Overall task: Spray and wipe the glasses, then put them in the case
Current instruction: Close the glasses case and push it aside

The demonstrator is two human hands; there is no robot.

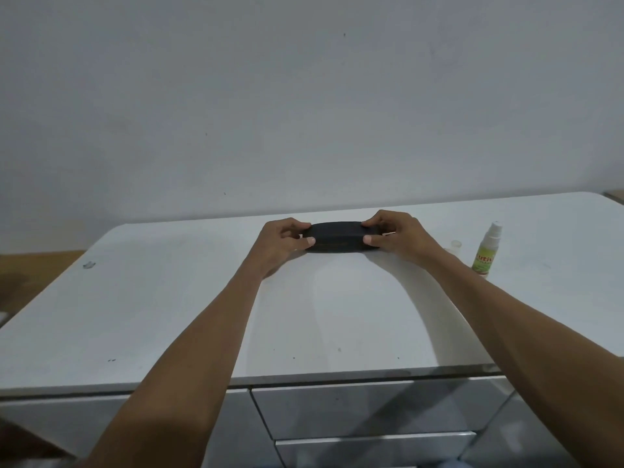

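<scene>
A black oval glasses case [337,238] lies closed on the white table top [169,298], near the far edge. My left hand [280,239] grips its left end, thumb in front and fingers on top. My right hand [393,236] grips its right end the same way. No glasses are visible; I cannot tell what the case holds. A small spray bottle [487,251] with a green label and white nozzle stands upright to the right of my right hand. Its clear cap [455,246] sits on the table just left of it.
A plain grey wall rises right behind the table. Drawer fronts [371,410] run below the near edge. A small scuff mark [88,264] shows at the table's left side. Brown floor [33,265] is visible at the left.
</scene>
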